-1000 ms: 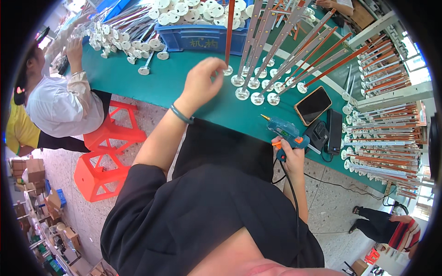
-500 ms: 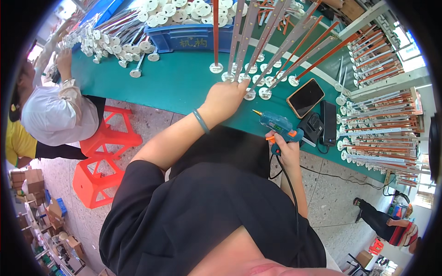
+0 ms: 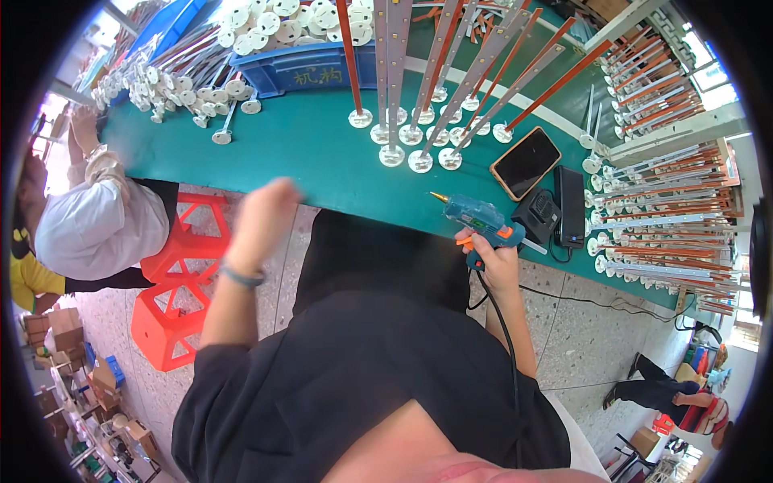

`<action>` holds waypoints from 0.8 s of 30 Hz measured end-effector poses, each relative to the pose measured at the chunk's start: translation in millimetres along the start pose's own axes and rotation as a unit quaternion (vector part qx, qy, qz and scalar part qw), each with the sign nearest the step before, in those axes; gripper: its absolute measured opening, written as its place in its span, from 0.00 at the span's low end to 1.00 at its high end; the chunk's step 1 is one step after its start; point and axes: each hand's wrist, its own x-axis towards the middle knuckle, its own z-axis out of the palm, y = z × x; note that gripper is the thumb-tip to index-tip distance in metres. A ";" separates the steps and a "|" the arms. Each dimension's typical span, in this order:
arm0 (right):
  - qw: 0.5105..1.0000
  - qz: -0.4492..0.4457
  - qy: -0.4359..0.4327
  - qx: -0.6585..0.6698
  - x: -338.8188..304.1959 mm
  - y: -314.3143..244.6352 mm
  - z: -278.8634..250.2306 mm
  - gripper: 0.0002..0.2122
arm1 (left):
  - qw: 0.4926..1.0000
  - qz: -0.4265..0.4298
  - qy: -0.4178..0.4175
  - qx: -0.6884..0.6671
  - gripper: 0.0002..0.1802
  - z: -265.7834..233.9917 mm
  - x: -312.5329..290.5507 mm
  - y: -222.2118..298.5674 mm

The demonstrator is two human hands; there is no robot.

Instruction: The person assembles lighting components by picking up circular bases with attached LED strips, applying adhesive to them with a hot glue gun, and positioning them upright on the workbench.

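Observation:
My right hand (image 3: 497, 259) grips a teal and orange glue gun (image 3: 481, 218), its brass nozzle pointing left over the table edge. A clear glue stick (image 3: 534, 246) sticks out at its rear, and a black cord runs down from the handle. My left hand (image 3: 268, 216), smeared by motion, is in the air off the table's near edge; nothing shows in it. Ahead, several light strips (image 3: 394, 64), some grey with small LEDs and some orange-brown, stand upright on round white bases (image 3: 392, 155) grouped on the green table (image 3: 322, 153).
A phone (image 3: 526, 163), a black charger (image 3: 541, 212) and a black power adapter (image 3: 572, 207) lie to the right. Racked strips (image 3: 668, 221) line the far right. A blue bin (image 3: 306, 72) holds white discs. A seated co-worker (image 3: 105, 217) and red stools (image 3: 167, 322) are at left.
My left hand has let go at the standing strips and swung left and back toward me. The glue gun stays in my right hand, while the view has shifted slightly.

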 end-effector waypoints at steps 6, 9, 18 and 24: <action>0.999 -0.002 -0.028 0.040 9.3 -3.2 9.5 0.09 | 0.861 -0.372 0.110 0.328 0.20 -140.9 -128.3 -202.1; 1.000 -0.001 -0.005 0.024 4.6 1.1 4.8 0.10 | 0.832 -0.409 0.141 0.348 0.25 -137.8 -112.7 -175.9; 0.999 -0.028 0.011 0.022 0.7 6.7 3.1 0.13 | 0.927 0.041 0.323 0.186 0.21 -112.9 57.8 -105.7; 0.999 -0.050 -0.015 0.016 6.2 11.1 4.2 0.13 | 0.885 -0.028 0.334 0.322 0.14 -119.7 180.0 -145.9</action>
